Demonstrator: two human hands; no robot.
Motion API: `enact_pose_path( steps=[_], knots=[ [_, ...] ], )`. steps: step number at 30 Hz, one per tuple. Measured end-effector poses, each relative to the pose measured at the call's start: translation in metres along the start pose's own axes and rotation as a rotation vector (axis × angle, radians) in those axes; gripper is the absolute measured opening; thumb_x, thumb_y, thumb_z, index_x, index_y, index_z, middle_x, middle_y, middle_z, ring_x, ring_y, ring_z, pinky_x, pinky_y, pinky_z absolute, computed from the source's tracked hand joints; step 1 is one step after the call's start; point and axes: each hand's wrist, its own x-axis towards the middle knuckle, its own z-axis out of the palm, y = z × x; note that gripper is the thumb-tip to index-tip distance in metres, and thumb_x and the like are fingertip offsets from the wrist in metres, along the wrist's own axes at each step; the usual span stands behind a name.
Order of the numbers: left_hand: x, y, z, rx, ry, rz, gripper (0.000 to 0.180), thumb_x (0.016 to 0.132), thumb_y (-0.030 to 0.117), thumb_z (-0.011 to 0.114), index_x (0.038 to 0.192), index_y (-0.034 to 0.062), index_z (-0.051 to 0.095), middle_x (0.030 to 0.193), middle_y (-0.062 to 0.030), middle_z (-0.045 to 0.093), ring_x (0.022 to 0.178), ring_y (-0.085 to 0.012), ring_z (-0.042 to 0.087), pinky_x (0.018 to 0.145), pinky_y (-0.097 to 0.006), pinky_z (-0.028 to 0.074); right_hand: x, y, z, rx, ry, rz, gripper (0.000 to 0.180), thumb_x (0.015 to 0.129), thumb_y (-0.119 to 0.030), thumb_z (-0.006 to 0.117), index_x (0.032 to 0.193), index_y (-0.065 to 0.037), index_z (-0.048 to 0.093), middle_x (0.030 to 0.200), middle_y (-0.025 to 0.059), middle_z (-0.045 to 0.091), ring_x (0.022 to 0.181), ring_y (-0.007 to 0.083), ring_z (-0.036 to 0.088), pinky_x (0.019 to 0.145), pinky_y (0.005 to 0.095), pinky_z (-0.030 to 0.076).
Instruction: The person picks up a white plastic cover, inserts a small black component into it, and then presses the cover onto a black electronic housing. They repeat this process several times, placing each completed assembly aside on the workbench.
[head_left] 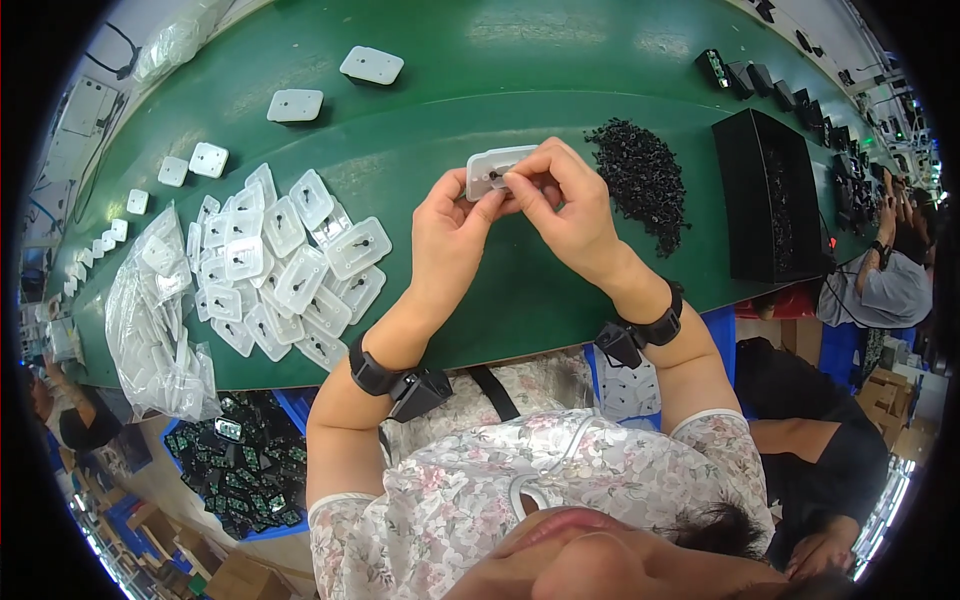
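Over the green table, both my hands hold a white translucent plastic cover with rounded corners. My left hand is closed on its lower left edge, thumb and fingers together. My right hand is closed at its right side, the thumb tip beside a small black part at the cover's middle. Whether the right fingers also grip that part cannot be made out. Left of my hands lies a heap of similar covers, many with a black piece in the middle. To the right is a pile of small black parts.
Clear plastic bags lie at the table's left edge. White-topped units stand farther back. A black open box is at right, black devices behind it. A blue bin of circuit boards sits below; co-workers are at both sides.
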Motion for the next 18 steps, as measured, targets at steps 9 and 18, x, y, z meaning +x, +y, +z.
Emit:
enact_pose_path(
  steps=[9,18],
  knots=[
    [-0.003,0.008,0.002,0.41,0.012,0.297,0.01,0.089,0.003,0.056,0.096,-0.005,0.058,0.095,-0.0063,0.06,0.082,-0.0124,0.062,0.075,-0.022,0.049,-0.001,0.0,0.0,0.468,-0.094,0.328,0.008,0.086,-0.003,0.061,0.087,-0.002,0.054,0.077,-0.0025,0.052,0.062,0.0019,0.046,0.054,0.0189,0.037],
    [-0.002,0.011,0.003,0.088,0.011,0.162,0.014,0.092,0.006,0.054,0.099,-0.0057,0.057,0.091,-0.0072,0.063,0.082,-0.0145,0.064,0.07,-0.023,0.049,0.0,-0.003,-0.004,-0.033,0.138,-0.137,0.019,0.08,-0.01,0.07,0.092,-0.004,0.057,0.086,0.0005,0.05,0.068,0.0091,0.043,0.059,0.0202,0.036]
  ],
)
